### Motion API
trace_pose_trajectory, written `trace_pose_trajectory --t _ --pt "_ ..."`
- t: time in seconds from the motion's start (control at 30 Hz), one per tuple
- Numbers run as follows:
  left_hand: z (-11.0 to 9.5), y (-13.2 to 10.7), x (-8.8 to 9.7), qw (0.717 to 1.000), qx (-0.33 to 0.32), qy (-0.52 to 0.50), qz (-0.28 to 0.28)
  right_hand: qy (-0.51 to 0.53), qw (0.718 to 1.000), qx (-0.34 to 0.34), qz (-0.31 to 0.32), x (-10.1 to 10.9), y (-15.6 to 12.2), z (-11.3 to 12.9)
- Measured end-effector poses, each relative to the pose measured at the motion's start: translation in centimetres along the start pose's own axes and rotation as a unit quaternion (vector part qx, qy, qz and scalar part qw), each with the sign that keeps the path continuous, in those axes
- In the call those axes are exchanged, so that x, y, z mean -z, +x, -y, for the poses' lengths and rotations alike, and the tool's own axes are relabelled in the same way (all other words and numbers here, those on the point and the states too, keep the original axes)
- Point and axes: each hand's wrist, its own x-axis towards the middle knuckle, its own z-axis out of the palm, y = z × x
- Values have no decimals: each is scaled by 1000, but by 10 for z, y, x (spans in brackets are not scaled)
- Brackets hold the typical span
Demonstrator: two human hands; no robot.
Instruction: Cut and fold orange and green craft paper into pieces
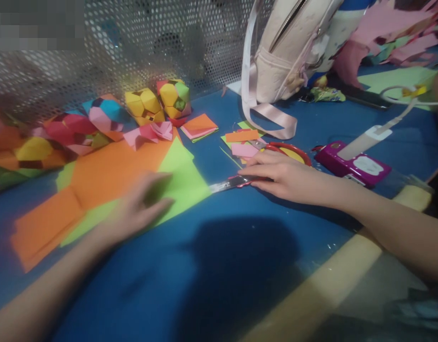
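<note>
Blurred by motion, my left hand (142, 202) is over the bright green paper (185, 183), its thumb and fingers apart. Beneath and beside it spread orange sheets (108, 166), with more orange paper (48, 225) at the left. My right hand (275, 175) has its fingers closed on the dark and red handle of a utility knife (228, 184). The knife's silver blade points left and meets the right corner of the green paper. Just behind that hand lie red-handled scissors (293, 151) and small paper scraps (243, 149).
Folded paper balls (144, 105) line the back left by a perforated metal panel (204, 47). A small paper stack (200, 127) lies near them. A pale backpack (286, 61) stands behind. To the right, a purple device (352, 164) lies on the blue tabletop (151, 285).
</note>
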Motion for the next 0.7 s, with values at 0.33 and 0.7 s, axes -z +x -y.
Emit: trace_pose_trajectory --t 0.33,0.7 --pt "4 -3 0 1000 22 0 -4 11 1000 2 -24 -8 3 -2" --pt "3 -1 0 998 -12 60 -5 26 999 -13 26 2 3 2"
